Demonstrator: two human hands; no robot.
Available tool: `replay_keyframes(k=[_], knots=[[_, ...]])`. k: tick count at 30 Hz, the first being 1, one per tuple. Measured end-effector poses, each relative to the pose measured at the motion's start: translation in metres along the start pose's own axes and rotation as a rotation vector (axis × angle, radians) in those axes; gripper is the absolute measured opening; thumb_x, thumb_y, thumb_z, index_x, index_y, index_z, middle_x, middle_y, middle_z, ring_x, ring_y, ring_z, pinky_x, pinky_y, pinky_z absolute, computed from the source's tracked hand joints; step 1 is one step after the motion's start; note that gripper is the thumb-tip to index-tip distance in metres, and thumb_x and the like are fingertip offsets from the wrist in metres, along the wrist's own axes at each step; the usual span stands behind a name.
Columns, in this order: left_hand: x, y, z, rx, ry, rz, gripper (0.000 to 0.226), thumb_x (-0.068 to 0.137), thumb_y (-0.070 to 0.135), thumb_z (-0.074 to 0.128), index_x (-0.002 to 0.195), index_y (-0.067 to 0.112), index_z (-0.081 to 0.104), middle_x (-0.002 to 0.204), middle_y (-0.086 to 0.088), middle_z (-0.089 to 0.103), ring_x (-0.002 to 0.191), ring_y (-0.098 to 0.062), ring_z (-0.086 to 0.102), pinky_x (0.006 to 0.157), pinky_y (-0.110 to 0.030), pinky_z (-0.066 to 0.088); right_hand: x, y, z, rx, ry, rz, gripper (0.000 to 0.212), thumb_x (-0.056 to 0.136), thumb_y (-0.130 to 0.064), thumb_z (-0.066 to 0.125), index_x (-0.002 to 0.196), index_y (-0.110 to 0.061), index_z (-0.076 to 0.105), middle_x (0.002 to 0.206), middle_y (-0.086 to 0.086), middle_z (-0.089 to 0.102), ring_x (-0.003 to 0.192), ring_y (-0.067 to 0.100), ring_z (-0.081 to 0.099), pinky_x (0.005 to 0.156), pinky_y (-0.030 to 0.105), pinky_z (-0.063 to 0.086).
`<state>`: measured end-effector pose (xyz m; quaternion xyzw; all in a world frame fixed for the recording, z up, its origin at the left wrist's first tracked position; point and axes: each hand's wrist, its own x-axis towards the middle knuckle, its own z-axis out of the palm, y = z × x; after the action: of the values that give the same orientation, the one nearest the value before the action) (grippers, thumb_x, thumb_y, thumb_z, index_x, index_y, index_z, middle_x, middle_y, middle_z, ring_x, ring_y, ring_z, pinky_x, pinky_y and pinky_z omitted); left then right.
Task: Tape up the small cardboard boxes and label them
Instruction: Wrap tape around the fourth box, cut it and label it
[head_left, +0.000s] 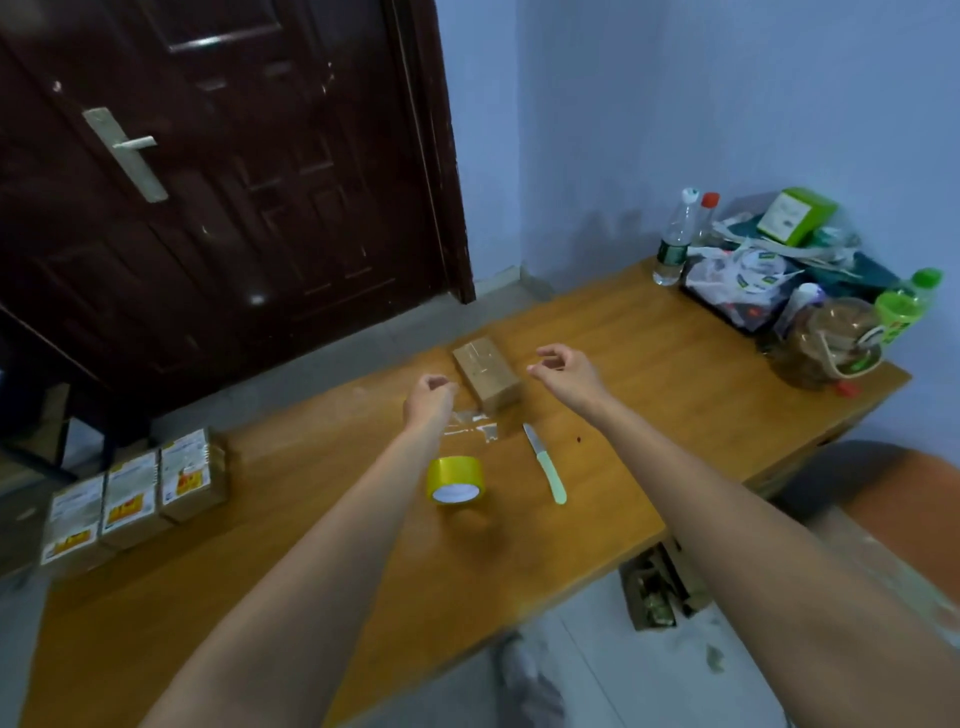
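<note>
A small brown cardboard box with shiny clear tape on its top lies on the wooden table. My left hand hovers just left of it with its fingers pinched. A crinkled piece of clear tape glints right under that hand and seems to hang from it. My right hand hovers just right of the box, thumb and forefinger nearly touching; whether it holds tape is not visible. A yellow tape roll and a green-handled knife lie nearer to me. Three labelled boxes stand in a row at the left.
At the far right corner are plastic bottles, a dark tray of bags and packets, a green carton and a glass jar. A dark door is behind the table. An open carton sits on the floor.
</note>
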<state>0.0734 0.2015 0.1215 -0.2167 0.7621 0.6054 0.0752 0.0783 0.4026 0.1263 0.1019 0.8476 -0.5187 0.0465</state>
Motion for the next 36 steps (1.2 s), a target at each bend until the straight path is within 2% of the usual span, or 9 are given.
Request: replay_keyframes(k=[4, 10, 16, 18, 21, 23, 28, 33, 36], knots=[[0.052, 0.003, 0.02, -0.049, 0.007, -0.061, 0.014, 0.092, 0.007, 0.055, 0.083, 0.017, 0.049, 0.076, -0.007, 0.055, 0.066, -0.02, 0.049, 0.061, -0.03, 0.041, 0.041, 0.01, 0.002, -0.067, -0.04, 0.016, 0.042, 0.087, -0.034, 0.065, 0.125, -0.018, 0.058, 0.107, -0.002, 0.063, 0.105, 0.021, 0.06, 0.094, 0.04, 0.049], [0.118, -0.01, 0.048, -0.019, -0.006, -0.179, 0.008, 0.095, 0.013, 0.053, 0.1, 0.011, 0.047, 0.104, -0.013, 0.056, 0.092, -0.025, 0.052, 0.086, -0.04, 0.048, 0.102, 0.024, 0.007, -0.139, -0.083, 0.083, 0.042, 0.089, -0.037, 0.062, 0.127, -0.021, 0.056, 0.116, -0.001, 0.061, 0.107, 0.018, 0.059, 0.094, 0.039, 0.05], [0.152, -0.029, 0.061, -0.003, -0.011, -0.308, 0.014, 0.095, 0.013, 0.054, 0.103, 0.008, 0.043, 0.102, -0.012, 0.05, 0.076, -0.021, 0.048, 0.034, -0.021, 0.041, 0.155, 0.047, 0.043, -0.237, -0.188, 0.125, 0.048, 0.089, -0.038, 0.062, 0.133, -0.023, 0.052, 0.127, 0.0, 0.058, 0.104, 0.014, 0.056, 0.079, 0.025, 0.045], [0.163, -0.036, 0.064, 0.01, -0.014, -0.35, 0.02, 0.096, 0.014, 0.054, 0.113, 0.008, 0.046, 0.111, -0.013, 0.051, 0.087, -0.024, 0.052, 0.044, -0.024, 0.044, 0.17, 0.054, 0.053, -0.258, -0.225, 0.143, 0.049, 0.09, -0.04, 0.061, 0.135, -0.024, 0.05, 0.13, 0.0, 0.056, 0.103, 0.012, 0.054, 0.076, 0.024, 0.043], [0.179, -0.046, 0.068, 0.084, -0.017, -0.393, 0.047, 0.098, 0.02, 0.053, 0.139, 0.002, 0.041, 0.137, -0.014, 0.05, 0.121, -0.032, 0.051, 0.085, -0.036, 0.049, 0.194, 0.061, 0.067, -0.299, -0.249, 0.154, 0.053, 0.09, -0.042, 0.061, 0.136, -0.02, 0.048, 0.132, 0.001, 0.054, 0.112, 0.019, 0.055, 0.087, 0.035, 0.049], [0.188, -0.05, 0.072, 0.107, -0.011, -0.419, 0.052, 0.098, 0.023, 0.053, 0.144, 0.003, 0.038, 0.142, -0.015, 0.048, 0.128, -0.033, 0.048, 0.101, -0.039, 0.044, 0.209, 0.064, 0.075, -0.337, -0.252, 0.153, 0.056, 0.09, -0.041, 0.061, 0.138, -0.015, 0.046, 0.133, 0.004, 0.054, 0.115, 0.023, 0.055, 0.092, 0.039, 0.049], [0.2, -0.052, 0.091, -0.018, -0.013, -0.502, 0.051, 0.099, 0.024, 0.055, 0.144, 0.008, 0.039, 0.139, -0.012, 0.051, 0.112, -0.031, 0.056, 0.075, -0.036, 0.052, 0.23, 0.076, 0.084, -0.352, -0.279, 0.193, 0.054, 0.091, -0.036, 0.06, 0.138, -0.012, 0.047, 0.131, 0.007, 0.058, 0.117, 0.025, 0.056, 0.091, 0.033, 0.045], [0.197, -0.053, 0.103, -0.012, -0.001, -0.476, 0.034, 0.1, 0.017, 0.051, 0.133, 0.01, 0.052, 0.131, -0.013, 0.059, 0.113, -0.033, 0.057, 0.094, -0.051, 0.051, 0.235, 0.086, 0.091, -0.267, -0.395, 0.19, 0.046, 0.093, -0.028, 0.06, 0.135, -0.012, 0.052, 0.13, 0.006, 0.06, 0.114, 0.024, 0.058, 0.09, 0.033, 0.049], [0.189, -0.047, 0.097, -0.009, 0.045, -0.428, 0.034, 0.1, 0.017, 0.051, 0.133, 0.011, 0.053, 0.13, -0.01, 0.06, 0.102, -0.024, 0.057, 0.084, -0.039, 0.053, 0.236, 0.077, 0.093, -0.236, -0.4, 0.154, 0.045, 0.092, -0.026, 0.062, 0.134, -0.012, 0.053, 0.13, 0.005, 0.06, 0.115, 0.023, 0.058, 0.092, 0.033, 0.049]])
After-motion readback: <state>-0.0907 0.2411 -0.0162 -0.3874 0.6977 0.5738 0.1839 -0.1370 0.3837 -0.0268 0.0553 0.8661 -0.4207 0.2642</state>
